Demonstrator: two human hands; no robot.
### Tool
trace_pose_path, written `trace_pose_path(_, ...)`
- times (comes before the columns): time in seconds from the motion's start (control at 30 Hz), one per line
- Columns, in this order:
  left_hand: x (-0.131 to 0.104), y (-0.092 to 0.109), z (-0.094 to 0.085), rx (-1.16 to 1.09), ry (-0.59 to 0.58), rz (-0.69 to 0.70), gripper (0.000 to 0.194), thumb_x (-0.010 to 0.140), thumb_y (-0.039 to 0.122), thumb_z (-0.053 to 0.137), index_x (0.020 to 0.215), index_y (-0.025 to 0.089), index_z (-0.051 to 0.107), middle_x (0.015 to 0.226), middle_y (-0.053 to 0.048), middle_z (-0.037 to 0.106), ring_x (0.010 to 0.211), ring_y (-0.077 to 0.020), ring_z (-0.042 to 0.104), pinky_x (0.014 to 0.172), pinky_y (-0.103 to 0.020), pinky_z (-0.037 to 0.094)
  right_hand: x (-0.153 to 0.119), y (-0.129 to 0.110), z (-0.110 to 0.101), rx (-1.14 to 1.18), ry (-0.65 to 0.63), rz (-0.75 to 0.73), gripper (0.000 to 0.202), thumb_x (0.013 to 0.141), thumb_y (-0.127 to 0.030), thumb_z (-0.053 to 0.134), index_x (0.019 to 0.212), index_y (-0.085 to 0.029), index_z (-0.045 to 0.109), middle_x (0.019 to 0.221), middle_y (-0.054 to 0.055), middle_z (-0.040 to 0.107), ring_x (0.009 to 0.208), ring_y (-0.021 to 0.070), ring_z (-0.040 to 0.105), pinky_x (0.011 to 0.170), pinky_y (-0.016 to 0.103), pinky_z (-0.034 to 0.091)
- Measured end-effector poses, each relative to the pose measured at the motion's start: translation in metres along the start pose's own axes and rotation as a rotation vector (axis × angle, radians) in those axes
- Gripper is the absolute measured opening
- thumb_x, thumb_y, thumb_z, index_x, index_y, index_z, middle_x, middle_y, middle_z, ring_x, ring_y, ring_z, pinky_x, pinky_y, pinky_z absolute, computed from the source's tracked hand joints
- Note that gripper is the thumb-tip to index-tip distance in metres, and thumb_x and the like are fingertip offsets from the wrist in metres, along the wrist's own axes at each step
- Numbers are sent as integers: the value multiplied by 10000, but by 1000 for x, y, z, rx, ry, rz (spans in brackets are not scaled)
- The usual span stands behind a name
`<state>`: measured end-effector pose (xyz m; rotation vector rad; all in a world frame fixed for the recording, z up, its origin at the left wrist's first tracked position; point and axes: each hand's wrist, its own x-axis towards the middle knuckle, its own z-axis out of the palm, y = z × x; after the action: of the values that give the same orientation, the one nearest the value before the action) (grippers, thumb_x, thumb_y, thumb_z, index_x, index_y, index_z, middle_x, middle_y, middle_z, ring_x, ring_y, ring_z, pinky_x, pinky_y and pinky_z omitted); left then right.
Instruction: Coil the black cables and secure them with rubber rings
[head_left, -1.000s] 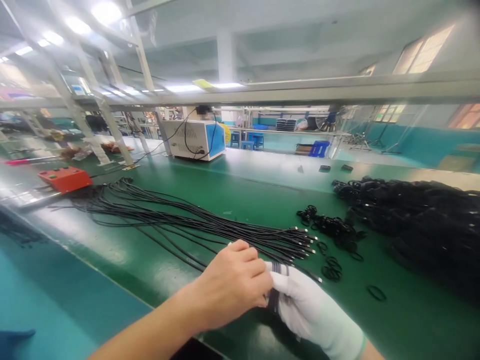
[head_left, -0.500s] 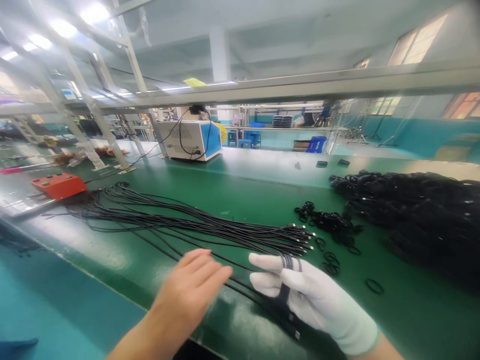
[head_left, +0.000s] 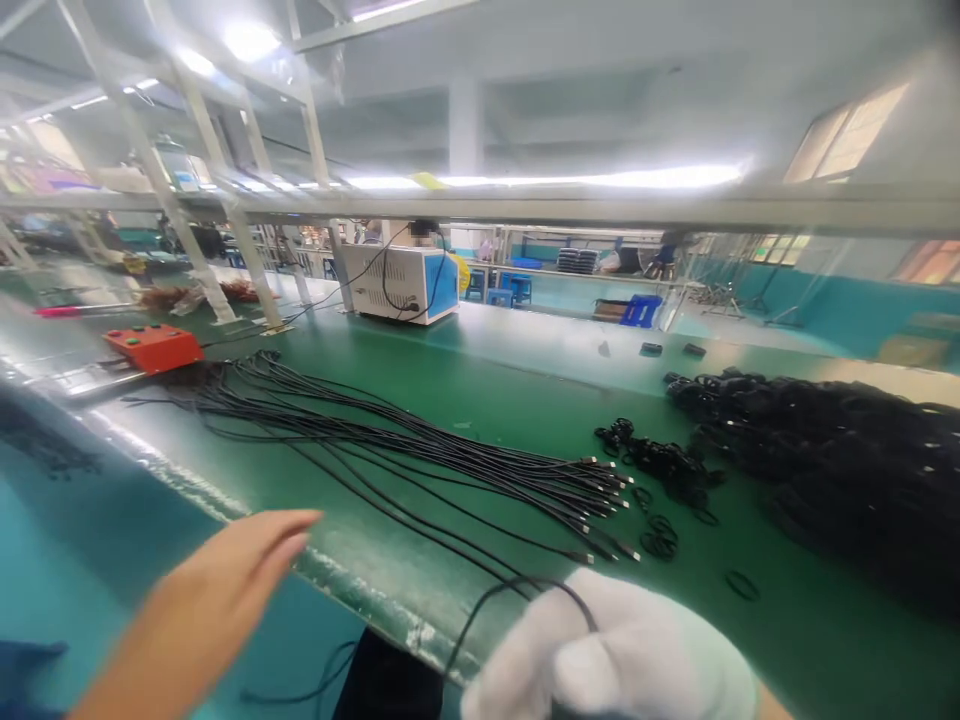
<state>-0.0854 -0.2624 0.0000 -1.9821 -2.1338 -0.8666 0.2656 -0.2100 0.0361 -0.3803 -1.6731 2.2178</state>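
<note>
One blue crate (head_left: 640, 311) stands beyond; right fingers (head_left: 517, 650) curl round a black cable (head_left: 517, 580), left fingers (head_left: 281, 530) outstretched, empty.

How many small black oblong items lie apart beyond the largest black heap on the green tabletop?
2: the left item and right item, past the left end of the heap, which may hide others.

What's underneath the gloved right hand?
Black cables run across the green table and pass out of sight at the gloved right hand. One loop arches onto it. Beneath, everything is covered, so I can't tell what lies there or whether the hand touches the table.
</note>
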Motion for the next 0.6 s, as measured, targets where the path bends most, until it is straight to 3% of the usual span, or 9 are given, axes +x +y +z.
trace_pose_path(0.03,16,45,-3,-164,-134,37,266,866,404,484,1092,332,605,1117,44,636,1017,-186,568,921,-325,434,0,0,3,125,-86,39,475,794,-412,571,1062,-26,643,1022,193,659,958,288,623,876,403,437)
trace_pose_path(0.1,42,122,-4,-529,-401,203,299,906,342,401,1132,300,592,1160,19,611,1057,-165,536,956,-292,401,-1,5,2,273,-123,110,516,734,-425,635,1039,-8,643,968,198,672,883,274,649,829,386,460)
trace_pose_path(0.17,54,174,1,-756,-752,304,308,901,317,396,1111,249,611,1037,-13,649,937,-154,576,837,-246,459,-4,14,-5,346,-52,112,533,716,-437,650,1048,-21,630,916,184,686,784,234,670,767,362,486)
trace_pose_path(0.2,57,190,6,-779,-839,311,298,894,302,400,1067,229,632,933,-12,660,848,-145,586,757,-227,471,-7,20,-9,380,0,95,539,728,-449,634,1060,-24,617,904,186,689,748,221,676,727,347,496)
trace_pose_path(0.23,59,200,10,-761,-867,308,280,884,295,413,1022,220,646,839,-2,653,771,-136,579,685,-212,464,-10,25,-13,413,41,85,541,745,-455,614,1072,-24,603,898,193,690,722,213,679,684,326,502)
trace_pose_path(0.37,66,212,26,-607,-682,393,167,811,241,520,867,233,677,781,31,624,730,-122,548,637,-198,408,-16,36,-22,546,49,90,564,760,-452,604,1105,-7,565,917,225,681,709,217,687,578,255,494)
trace_pose_path(0.5,77,216,31,-585,-731,501,148,783,169,545,728,209,676,758,35,613,721,-106,554,663,-193,399,-9,35,-21,589,-10,63,578,747,-437,628,1155,-39,534,1019,221,656,829,267,674,640,328,505)
trace_pose_path(0.6,84,216,28,-530,-721,517,154,797,181,539,729,211,674,737,41,591,699,-99,541,646,-195,389,-4,34,-20,629,-25,18,705,734,-572,598,1182,-34,517,1043,218,644,876,284,657,712,377,489)
